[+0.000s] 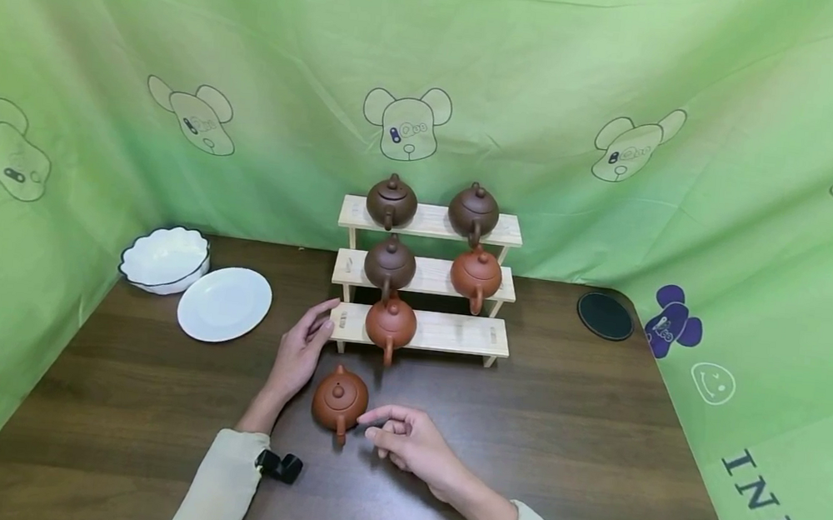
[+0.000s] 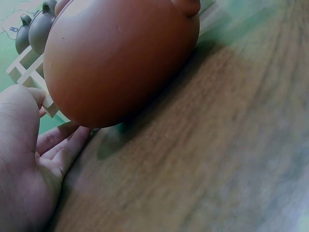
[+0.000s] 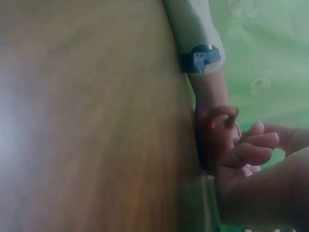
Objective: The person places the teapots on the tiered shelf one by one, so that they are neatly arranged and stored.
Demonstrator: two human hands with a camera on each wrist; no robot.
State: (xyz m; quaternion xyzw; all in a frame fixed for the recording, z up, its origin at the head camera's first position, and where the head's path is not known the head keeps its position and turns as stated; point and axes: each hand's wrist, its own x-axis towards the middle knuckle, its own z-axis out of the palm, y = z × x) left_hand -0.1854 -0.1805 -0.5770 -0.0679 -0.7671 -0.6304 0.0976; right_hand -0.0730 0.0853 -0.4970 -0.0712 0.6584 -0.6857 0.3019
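Note:
A reddish-brown clay teapot [image 1: 339, 400] stands on the table between my hands, its spout toward a three-step wooden rack [image 1: 454, 334]. My left hand [image 1: 299, 355] holds the left end of the rack's lowest step between thumb and fingers; in the left wrist view the teapot's body [image 2: 120, 63] hides part of the rack. With the index finger stretched out, my right hand [image 1: 416, 451] has its fingertip right at the teapot's side near the handle. Its other fingers are loosely bent and hold nothing. The right wrist view shows the teapot's looped handle [image 3: 231, 115] beside those fingers.
Two dark brown teapots [image 1: 392, 203] sit on the top step. The middle step bears a dark teapot [image 1: 390, 266] and a reddish one [image 1: 476, 275]; another reddish teapot [image 1: 391, 324] is on the lowest. A scalloped bowl [image 1: 168, 259], white plate [image 1: 225, 304] and black disc [image 1: 605, 315] lie farther out.

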